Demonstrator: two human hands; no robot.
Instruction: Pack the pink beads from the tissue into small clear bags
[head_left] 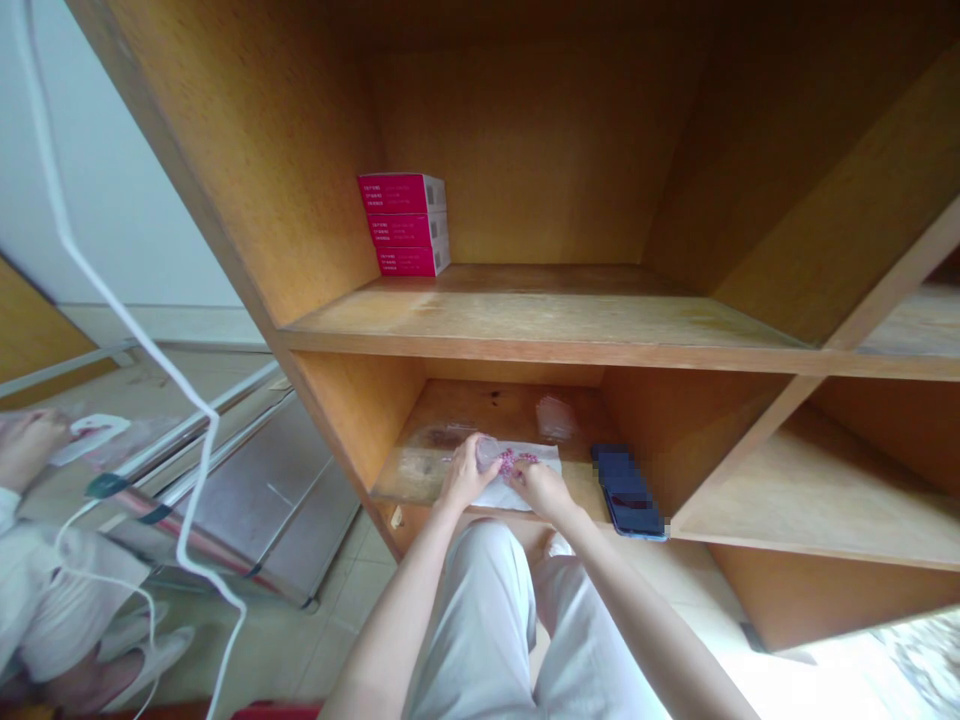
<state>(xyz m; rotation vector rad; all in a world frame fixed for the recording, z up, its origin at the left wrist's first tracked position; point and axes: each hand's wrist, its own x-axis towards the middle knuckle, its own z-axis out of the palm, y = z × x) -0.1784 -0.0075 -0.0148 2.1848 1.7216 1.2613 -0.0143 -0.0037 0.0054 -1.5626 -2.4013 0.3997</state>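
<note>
My left hand point(465, 472) and my right hand point(538, 484) rest on the lower shelf point(435, 420) of a wooden cabinet. Both have their fingers pinched on small pink beads point(513, 462) that lie on a white sheet point(525, 468). The left hand also curls around something clear that I cannot make out. A small clear plastic bag point(556, 418) lies just behind the sheet.
A dark blue phone point(628, 492) lies on the shelf right of my hands. Three stacked pink boxes point(407, 223) stand on the upper shelf point(525, 320). At the far left another person point(30, 560) sits with a hand on a white object. White cables point(180, 400) hang at left.
</note>
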